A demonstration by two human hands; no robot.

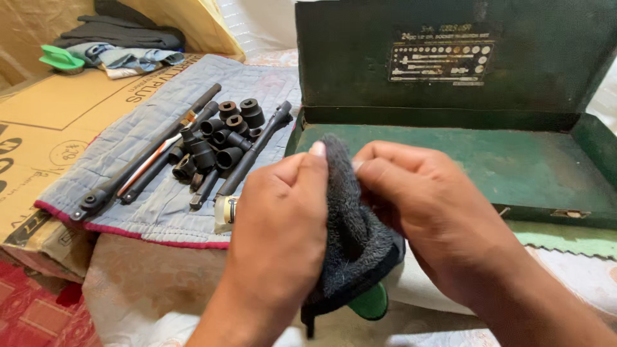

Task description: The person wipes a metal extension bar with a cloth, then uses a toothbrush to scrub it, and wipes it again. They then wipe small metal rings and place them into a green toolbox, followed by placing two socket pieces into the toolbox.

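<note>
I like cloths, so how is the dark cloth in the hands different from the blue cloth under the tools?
The dark cloth is fuzzy, bunched and held up by both hands; the blue cloth is quilted, spread flat on cardboard. The dark cloth is smaller. The blue cloth has a red edge and carries sockets. Both are fabric.

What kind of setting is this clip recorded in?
Probably an informal home work spot set up on the floor, not a fitted workshop. Sockets and long wrench handles lie on a quilted cloth over flattened cardboard, beside an open green metal tool case.
</note>
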